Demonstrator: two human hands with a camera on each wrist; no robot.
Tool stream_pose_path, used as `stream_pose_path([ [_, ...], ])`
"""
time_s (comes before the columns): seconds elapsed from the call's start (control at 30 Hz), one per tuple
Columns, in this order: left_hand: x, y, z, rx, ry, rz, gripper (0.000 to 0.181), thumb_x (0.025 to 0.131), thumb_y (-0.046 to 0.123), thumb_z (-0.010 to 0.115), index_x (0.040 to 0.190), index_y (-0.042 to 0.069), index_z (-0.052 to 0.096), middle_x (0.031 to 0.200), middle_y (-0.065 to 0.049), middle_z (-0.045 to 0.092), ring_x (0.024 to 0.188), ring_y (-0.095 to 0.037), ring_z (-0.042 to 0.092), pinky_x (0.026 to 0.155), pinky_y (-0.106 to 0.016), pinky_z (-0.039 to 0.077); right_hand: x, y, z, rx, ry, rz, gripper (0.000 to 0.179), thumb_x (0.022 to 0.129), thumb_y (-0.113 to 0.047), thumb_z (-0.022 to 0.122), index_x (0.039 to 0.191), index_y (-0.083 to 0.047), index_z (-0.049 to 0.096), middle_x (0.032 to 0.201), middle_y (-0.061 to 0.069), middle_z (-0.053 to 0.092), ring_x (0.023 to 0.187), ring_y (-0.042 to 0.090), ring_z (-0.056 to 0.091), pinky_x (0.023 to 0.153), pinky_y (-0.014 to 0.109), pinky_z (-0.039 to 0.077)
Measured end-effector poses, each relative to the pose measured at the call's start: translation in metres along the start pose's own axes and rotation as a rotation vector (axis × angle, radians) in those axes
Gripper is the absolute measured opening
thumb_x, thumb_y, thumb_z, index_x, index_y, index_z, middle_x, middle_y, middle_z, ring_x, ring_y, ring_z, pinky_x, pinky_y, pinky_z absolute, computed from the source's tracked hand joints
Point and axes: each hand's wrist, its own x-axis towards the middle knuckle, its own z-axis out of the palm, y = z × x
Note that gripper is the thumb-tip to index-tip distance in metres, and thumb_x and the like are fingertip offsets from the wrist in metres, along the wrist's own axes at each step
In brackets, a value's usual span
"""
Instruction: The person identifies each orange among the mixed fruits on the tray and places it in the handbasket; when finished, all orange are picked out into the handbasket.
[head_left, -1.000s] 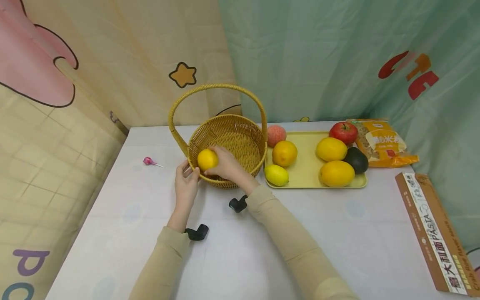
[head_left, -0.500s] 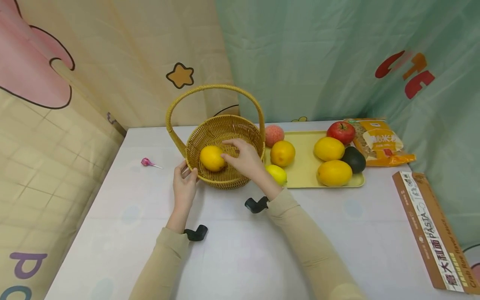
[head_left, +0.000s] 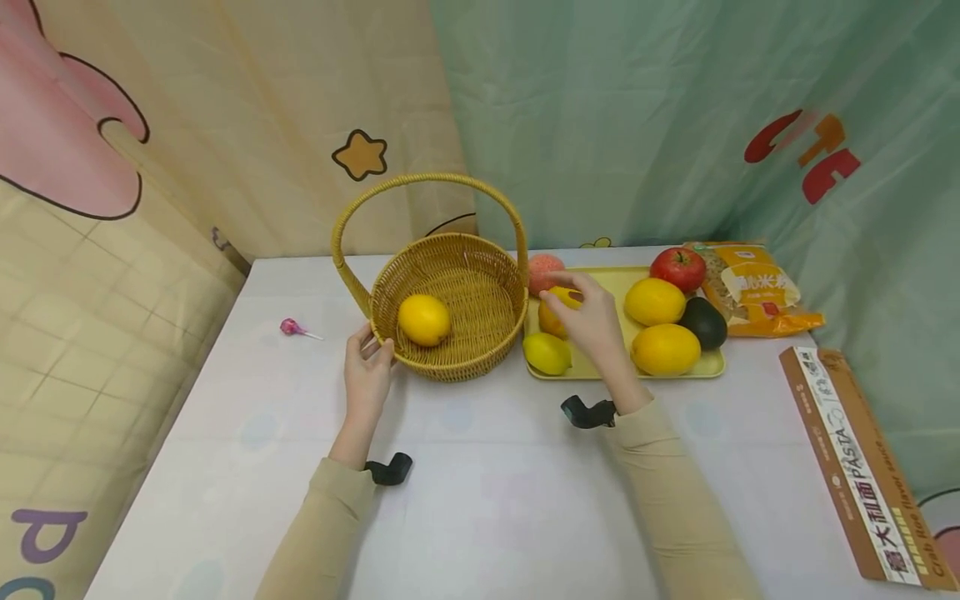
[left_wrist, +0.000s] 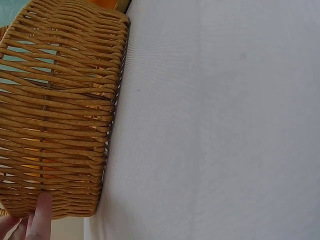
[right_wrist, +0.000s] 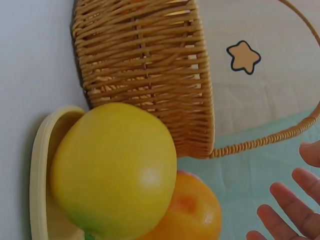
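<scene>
- left hand (head_left: 368, 371) gripping the basket (head_left: 483, 321) by its near-left rim
- yellow fruit (head_left: 424, 320) sitting inside the basket, left side
- right hand (head_left: 597, 321) right of the basket, fingers apart, near the orange (head_left: 553, 323)

- The long box (head_left: 870, 467) at the lower right of the frame reads "意大利面 PASTA" on its white strip and "Crab Roe flavor sauce" along its brown edge; its smaller print is too tiny for me.
- The orange bag (head_left: 750, 287), right of centre, shows Chinese characters; I make out "心米".
- The green curtain (head_left: 585, 108), upper right, carries big letters I read as C, T, E.
- The cream curtain (head_left: 172, 83) has a purple letter, d or p, lower left.
</scene>
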Motion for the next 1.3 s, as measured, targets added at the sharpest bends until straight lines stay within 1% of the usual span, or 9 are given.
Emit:
stream_pose_path([
  [0.13, -0.001, -0.002, 0.000, 0.010, 0.001, -0.004, 0.053, 0.102, 0.012, 0.050, 0.150, 0.004, 0.029, 0.150, -0.018, 0.038, 0.130, -0.028, 0.047, 0.106, -0.042, 0.051, 0.000, 0.014, -0.009, -0.017, 0.032, 0.040, 0.038, 0.094, -0.022, 0.067, 0.128, -0.003, 0.062, 0.131, 0.015, 0.062, 0.126, 0.032, 0.053, 0.111, 0.051, 0.044],
  [0.27, -0.002, -0.003, 0.000, 0.012, 0.001, -0.010, 0.053, 0.102, 0.012, 0.051, 0.150, 0.005, 0.030, 0.150, -0.018, 0.039, 0.130, -0.027, 0.047, 0.105, -0.041, 0.051, -0.001, 0.025, -0.013, -0.056, 0.028, 0.124, 0.044, 0.094, -0.027, 0.067, 0.130, -0.003, 0.060, 0.135, 0.017, 0.058, 0.130, 0.034, 0.048, 0.112, 0.052, 0.042],
  [0.4, -0.003, -0.004, -0.001, 0.019, -0.003, -0.012, 0.054, 0.102, 0.013, 0.051, 0.150, 0.005, 0.029, 0.151, -0.018, 0.037, 0.131, -0.028, 0.046, 0.106, -0.041, 0.050, -0.001, 0.032, -0.013, -0.098, -0.015, 0.219, 0.050, 0.096, -0.033, 0.064, 0.136, -0.005, 0.055, 0.142, 0.018, 0.052, 0.134, 0.036, 0.043, 0.115, 0.052, 0.039],
  [0.53, -0.003, -0.004, -0.002, 0.017, -0.003, -0.008, 0.054, 0.102, 0.013, 0.050, 0.150, 0.004, 0.028, 0.151, -0.018, 0.036, 0.131, -0.029, 0.045, 0.107, -0.043, 0.050, 0.003, 0.040, -0.009, -0.113, -0.062, 0.291, 0.059, 0.096, -0.038, 0.062, 0.143, -0.006, 0.047, 0.148, 0.019, 0.045, 0.137, 0.037, 0.039, 0.118, 0.051, 0.035],
  [0.77, -0.003, -0.005, -0.001, 0.026, 0.001, -0.004, 0.054, 0.102, 0.013, 0.051, 0.151, 0.005, 0.028, 0.152, -0.017, 0.036, 0.133, -0.029, 0.044, 0.107, -0.042, 0.050, 0.006, 0.047, 0.000, -0.104, -0.103, 0.362, 0.080, 0.093, -0.046, 0.064, 0.152, -0.004, 0.030, 0.154, 0.023, 0.031, 0.142, 0.038, 0.032, 0.120, 0.053, 0.030],
  [0.97, -0.001, -0.006, -0.001, 0.019, 0.007, 0.013, 0.052, 0.101, 0.012, 0.051, 0.149, 0.005, 0.031, 0.149, -0.016, 0.038, 0.130, -0.027, 0.045, 0.105, -0.042, 0.051, 0.006, 0.046, 0.006, -0.105, -0.131, 0.459, 0.089, 0.092, -0.048, 0.063, 0.155, -0.003, 0.019, 0.156, 0.025, 0.027, 0.140, 0.039, 0.033, 0.120, 0.053, 0.030],
  [1.03, 0.000, -0.005, -0.001, 0.014, 0.006, 0.015, 0.052, 0.101, 0.012, 0.051, 0.148, 0.004, 0.031, 0.149, -0.017, 0.038, 0.129, -0.026, 0.045, 0.105, -0.042, 0.051, 0.006, 0.045, 0.006, -0.093, -0.133, 0.485, 0.090, 0.092, -0.047, 0.063, 0.155, -0.002, 0.017, 0.157, 0.025, 0.026, 0.141, 0.039, 0.032, 0.121, 0.053, 0.030],
  [1.13, 0.000, -0.003, -0.001, 0.007, 0.002, 0.014, 0.052, 0.101, 0.012, 0.051, 0.149, 0.004, 0.031, 0.149, -0.018, 0.038, 0.129, -0.027, 0.045, 0.106, -0.042, 0.051, 0.007, 0.045, 0.006, -0.070, -0.130, 0.505, 0.090, 0.092, -0.046, 0.063, 0.156, -0.003, 0.016, 0.159, 0.024, 0.024, 0.144, 0.038, 0.030, 0.121, 0.053, 0.028],
  [1.3, 0.000, -0.002, 0.000, 0.008, 0.001, 0.015, 0.053, 0.101, 0.012, 0.051, 0.149, 0.003, 0.030, 0.149, -0.019, 0.037, 0.129, -0.028, 0.044, 0.105, -0.043, 0.051, 0.008, 0.047, 0.008, -0.051, -0.095, 0.508, 0.089, 0.091, -0.045, 0.065, 0.155, -0.004, 0.019, 0.158, 0.023, 0.027, 0.143, 0.037, 0.032, 0.121, 0.051, 0.030],
])
